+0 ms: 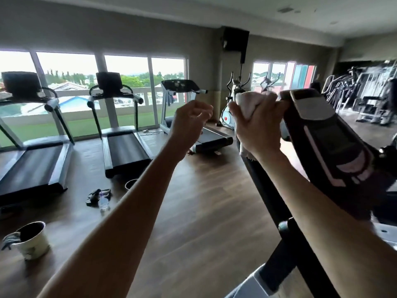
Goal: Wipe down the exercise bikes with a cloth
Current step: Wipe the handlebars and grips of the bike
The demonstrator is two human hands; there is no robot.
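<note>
Right hand (pixel 253 127) is gripping a bunched cloth (pixel 249 102) around the handlebar (pixel 283 100) beside the bike's console (pixel 326 134); left hand (pixel 189 123) is hanging curled in the air, apparently holding nothing. With so little cloth spread out, the wipe is likely missing patches, and its dangling tail risks catching on the frame (pixel 270 190).

two bare forearms, no sleeves to frame edge. left hand (pixel 189 123) and right hand (pixel 255 130) bare: no gloves, rings, watch or wristband visible. motion blur on fingers.
</note>
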